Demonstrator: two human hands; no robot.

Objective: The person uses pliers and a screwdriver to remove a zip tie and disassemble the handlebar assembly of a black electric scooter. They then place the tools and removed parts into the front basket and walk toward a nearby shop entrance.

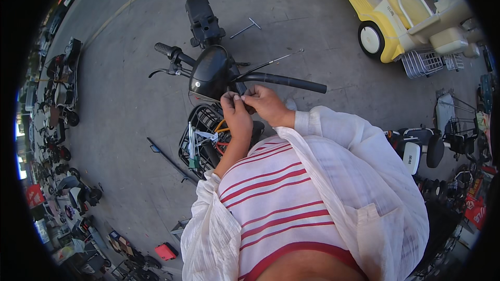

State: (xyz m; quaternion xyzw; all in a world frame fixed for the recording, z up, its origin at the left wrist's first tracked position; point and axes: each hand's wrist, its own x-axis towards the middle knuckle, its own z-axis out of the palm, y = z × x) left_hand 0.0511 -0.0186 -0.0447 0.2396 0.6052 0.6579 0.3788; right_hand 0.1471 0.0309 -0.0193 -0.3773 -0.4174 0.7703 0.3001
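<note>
A black two-wheeler (200,21) stands before me. Its glossy black front housing (211,73) sits between a gripped left handlebar (177,53) with a lever and a bare right bar (291,81), beside which a cable sticks out. My left hand (234,112) and my right hand (265,104) are pinched together just below the housing, on something too small to make out. Beneath my hands, the black wire basket (185,148) holds tools, among them pliers with orange handles (223,129).
A T-handled tool (245,28) lies beyond the handlebar, and a long dark part (161,153) lies left of the basket. A yellow cart (390,41) stands at upper right, scooters (62,104) line the left, more vehicles (432,145) the right. A red case (165,251) lies low left.
</note>
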